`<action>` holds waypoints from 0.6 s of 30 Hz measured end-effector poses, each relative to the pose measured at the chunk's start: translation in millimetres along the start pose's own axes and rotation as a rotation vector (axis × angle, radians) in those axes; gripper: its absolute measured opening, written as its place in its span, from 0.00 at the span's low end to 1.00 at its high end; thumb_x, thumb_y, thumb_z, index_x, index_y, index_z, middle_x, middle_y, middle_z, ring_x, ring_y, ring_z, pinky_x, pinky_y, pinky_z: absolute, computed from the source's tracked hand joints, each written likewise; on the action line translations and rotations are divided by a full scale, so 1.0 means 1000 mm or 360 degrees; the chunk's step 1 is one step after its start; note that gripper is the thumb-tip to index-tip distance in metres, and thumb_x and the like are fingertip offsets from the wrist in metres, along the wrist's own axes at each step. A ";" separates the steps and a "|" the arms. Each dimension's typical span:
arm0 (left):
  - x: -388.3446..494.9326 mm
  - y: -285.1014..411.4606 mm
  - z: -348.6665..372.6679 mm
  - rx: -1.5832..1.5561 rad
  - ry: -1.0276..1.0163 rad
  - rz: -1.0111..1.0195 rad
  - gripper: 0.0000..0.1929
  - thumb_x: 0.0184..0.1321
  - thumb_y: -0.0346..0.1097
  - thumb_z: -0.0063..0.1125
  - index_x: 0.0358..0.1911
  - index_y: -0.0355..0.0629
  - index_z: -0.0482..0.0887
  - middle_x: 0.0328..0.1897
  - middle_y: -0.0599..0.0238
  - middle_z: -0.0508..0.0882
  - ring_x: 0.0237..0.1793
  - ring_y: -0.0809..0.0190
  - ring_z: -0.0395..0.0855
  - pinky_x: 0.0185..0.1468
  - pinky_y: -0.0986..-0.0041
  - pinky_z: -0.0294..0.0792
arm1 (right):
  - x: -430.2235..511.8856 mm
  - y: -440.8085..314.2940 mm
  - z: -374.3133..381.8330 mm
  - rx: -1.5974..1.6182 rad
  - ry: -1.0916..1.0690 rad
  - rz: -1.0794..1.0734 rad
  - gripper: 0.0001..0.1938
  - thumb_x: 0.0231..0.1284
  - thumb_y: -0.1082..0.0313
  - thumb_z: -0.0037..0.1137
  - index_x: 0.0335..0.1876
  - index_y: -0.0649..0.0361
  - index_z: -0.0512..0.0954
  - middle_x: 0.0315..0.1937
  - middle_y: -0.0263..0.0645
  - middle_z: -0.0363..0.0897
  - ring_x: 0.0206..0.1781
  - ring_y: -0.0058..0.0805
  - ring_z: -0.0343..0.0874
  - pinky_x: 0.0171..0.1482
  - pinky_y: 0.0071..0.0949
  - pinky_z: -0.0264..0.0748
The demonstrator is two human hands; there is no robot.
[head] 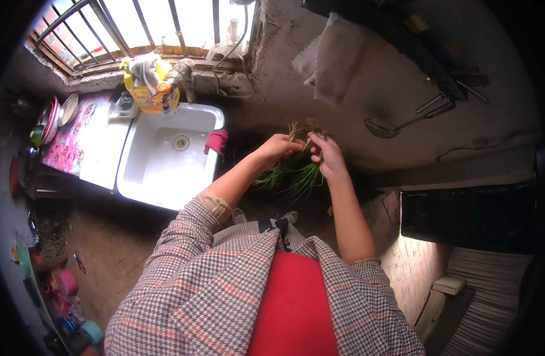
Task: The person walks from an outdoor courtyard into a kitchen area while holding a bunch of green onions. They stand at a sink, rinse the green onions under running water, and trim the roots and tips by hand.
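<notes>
Thin green stalks with pale, stringy roots, like scallions or chives (pixel 304 180), hang between my two hands in front of my body. My left hand (pixel 279 149) is closed round one bunch just below its roots, which stick up above the fingers. Close beside it, my right hand (pixel 326 155) grips another bunch near the root end, with its leaves hanging down. The hands are almost touching. To the left of them, a dark pink cloth (pixel 216 141) hangs over the right rim of a white ceramic sink (pixel 159 164).
Behind the sink stand a yellow plastic jug (pixel 145 95) and an orange-handled tap (pixel 164 89). Metal bowls (pixel 68 109) sit on the flowered counter at left. A strainer (pixel 382 129) and ladle hang on the right wall. A wooden stool (pixel 449 285) stands at lower right.
</notes>
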State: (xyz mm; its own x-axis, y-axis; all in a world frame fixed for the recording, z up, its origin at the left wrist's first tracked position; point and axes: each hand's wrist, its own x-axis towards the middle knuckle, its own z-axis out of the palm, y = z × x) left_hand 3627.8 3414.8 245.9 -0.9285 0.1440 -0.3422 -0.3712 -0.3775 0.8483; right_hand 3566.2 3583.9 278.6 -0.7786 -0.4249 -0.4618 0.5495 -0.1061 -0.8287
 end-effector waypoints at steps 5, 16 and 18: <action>0.004 -0.008 -0.009 -0.0082 -0.0042 -0.0006 0.06 0.59 0.33 0.62 0.36 0.40 0.83 0.26 0.76 0.76 0.26 0.76 0.68 0.30 0.83 0.57 | 0.000 -0.001 0.005 0.0007 -0.0098 0.0006 0.07 0.65 0.66 0.55 0.43 0.59 0.76 0.31 0.27 0.73 0.26 0.10 0.65 0.21 0.12 0.59; -0.003 -0.016 -0.008 -0.0386 -0.0051 -0.0042 0.07 0.61 0.32 0.58 0.41 0.39 0.82 0.35 0.72 0.82 0.27 0.76 0.70 0.31 0.82 0.59 | 0.003 -0.002 -0.003 0.0315 -0.0183 0.0107 0.09 0.67 0.66 0.52 0.44 0.63 0.75 0.27 0.29 0.73 0.24 0.13 0.67 0.21 0.14 0.60; -0.005 -0.012 -0.006 -0.0403 -0.0120 0.0017 0.09 0.62 0.32 0.58 0.43 0.39 0.83 0.38 0.71 0.83 0.28 0.77 0.69 0.31 0.83 0.59 | 0.003 -0.003 -0.004 0.0355 -0.0208 0.0125 0.09 0.67 0.66 0.51 0.44 0.64 0.75 0.27 0.29 0.73 0.24 0.14 0.67 0.21 0.14 0.60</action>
State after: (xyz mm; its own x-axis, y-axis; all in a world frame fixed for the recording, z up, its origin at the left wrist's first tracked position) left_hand 3637.3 3413.2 234.9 -0.9339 0.2029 -0.2944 -0.3564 -0.5951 0.7203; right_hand 3561.3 3586.4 278.6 -0.6932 -0.5505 -0.4652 0.6711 -0.2575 -0.6952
